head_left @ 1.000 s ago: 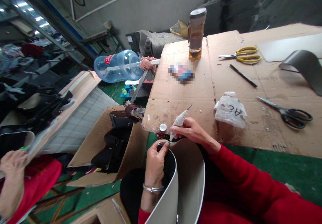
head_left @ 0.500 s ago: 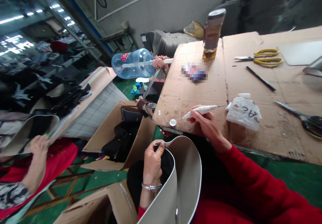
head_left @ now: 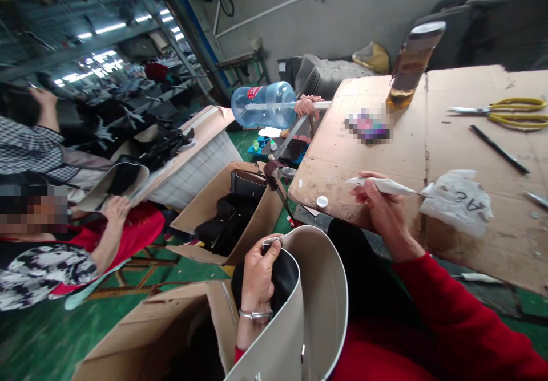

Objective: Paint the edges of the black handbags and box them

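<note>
In my left hand, which wears a silver bangle, the rim of a curled bag panel is pinched between thumb and fingers. The panel is pale grey on one face and black on the other, bent into a loop. My right hand grips a slim white tube with a thin pointed tip toward the right, above the table's near edge. A small white round cap sits near the table corner to its left. Close to the tip lies a crumpled, marked plastic bag.
A cardboard-covered table carries a bottle of amber drink, yellow-handled scissors and a black stick. Open cartons with black pieces stand left. A blue water jug lies beyond. A co-worker sits at far left.
The view has swung left, so the table appears farther right and more of the co-worker shows. My right hand has shifted right relative to the cap, with the tube's tip nearer the plastic bag.
</note>
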### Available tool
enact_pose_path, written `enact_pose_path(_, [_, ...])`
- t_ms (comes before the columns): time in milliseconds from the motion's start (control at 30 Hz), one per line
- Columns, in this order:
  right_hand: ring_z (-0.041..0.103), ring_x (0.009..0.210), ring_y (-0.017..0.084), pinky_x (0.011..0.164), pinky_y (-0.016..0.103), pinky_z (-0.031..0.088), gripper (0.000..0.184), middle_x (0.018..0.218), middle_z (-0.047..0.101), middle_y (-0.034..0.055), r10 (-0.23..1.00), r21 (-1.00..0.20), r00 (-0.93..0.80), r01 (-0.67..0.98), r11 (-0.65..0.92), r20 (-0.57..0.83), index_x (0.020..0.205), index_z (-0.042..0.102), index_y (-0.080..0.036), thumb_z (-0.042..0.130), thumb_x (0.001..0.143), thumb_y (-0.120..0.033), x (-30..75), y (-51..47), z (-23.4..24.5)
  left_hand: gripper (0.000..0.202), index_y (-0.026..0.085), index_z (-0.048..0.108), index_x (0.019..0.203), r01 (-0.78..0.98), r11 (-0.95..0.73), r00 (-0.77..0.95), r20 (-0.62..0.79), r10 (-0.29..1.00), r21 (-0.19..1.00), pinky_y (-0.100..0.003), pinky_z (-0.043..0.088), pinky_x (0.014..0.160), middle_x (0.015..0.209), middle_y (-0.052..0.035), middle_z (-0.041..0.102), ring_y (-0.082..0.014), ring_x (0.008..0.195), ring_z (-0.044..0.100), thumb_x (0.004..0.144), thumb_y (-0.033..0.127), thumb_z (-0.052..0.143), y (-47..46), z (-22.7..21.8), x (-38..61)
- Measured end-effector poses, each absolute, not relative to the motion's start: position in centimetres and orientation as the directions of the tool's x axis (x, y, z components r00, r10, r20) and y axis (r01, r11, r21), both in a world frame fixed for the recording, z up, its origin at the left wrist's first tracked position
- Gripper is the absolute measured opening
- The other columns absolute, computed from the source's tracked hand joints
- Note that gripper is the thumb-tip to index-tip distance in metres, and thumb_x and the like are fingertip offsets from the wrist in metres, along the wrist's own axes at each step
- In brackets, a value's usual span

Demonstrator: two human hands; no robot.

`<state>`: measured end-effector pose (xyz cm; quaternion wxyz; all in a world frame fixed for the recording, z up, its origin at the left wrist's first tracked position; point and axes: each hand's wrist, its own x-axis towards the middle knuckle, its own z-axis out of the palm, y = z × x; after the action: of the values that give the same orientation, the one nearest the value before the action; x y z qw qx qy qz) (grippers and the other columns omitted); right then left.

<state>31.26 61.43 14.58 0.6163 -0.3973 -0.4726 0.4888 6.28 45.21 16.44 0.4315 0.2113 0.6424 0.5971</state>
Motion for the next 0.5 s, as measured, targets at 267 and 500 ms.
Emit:
enact_pose_path(267, [0.063,0.057,0.015,0.053,0.025,0.046,0.036,0.086,0.078,0.0044,0.950,-0.927,0.144,-0.217,0.304,0.278,0.119,0.062,-0.024,0.071,0.095,-0.050,31.1,61.3,15.0,0.046,0.018,0.077,0.089,-0.227,0.119,-0.774,-0.254,0.580,0.966,-0.032,0.053,0.072,0.079,-0.0016,0.074,-0.0189,0.071,0.065,0.056,0.045,0.093,42.9,18.5,4.4])
enact_pose_path(500, [0.069,0.065,0.020,0.057,0.030,0.052,0.022,0.091,0.077,0.0036,0.893,-0.889,0.025,-0.089,0.449,0.448,0.105,0.066,-0.027,0.078,0.091,-0.039,29.9,58.6,18.2,0.020,0.025,0.076,0.083,0.201,0.386,-0.978,0.206,0.028,0.900,-0.052,0.048,0.105,0.094,-0.0004,0.076,-0.0310,0.101,0.067,0.073,0.042,0.076,35.1,28.0,1.2])
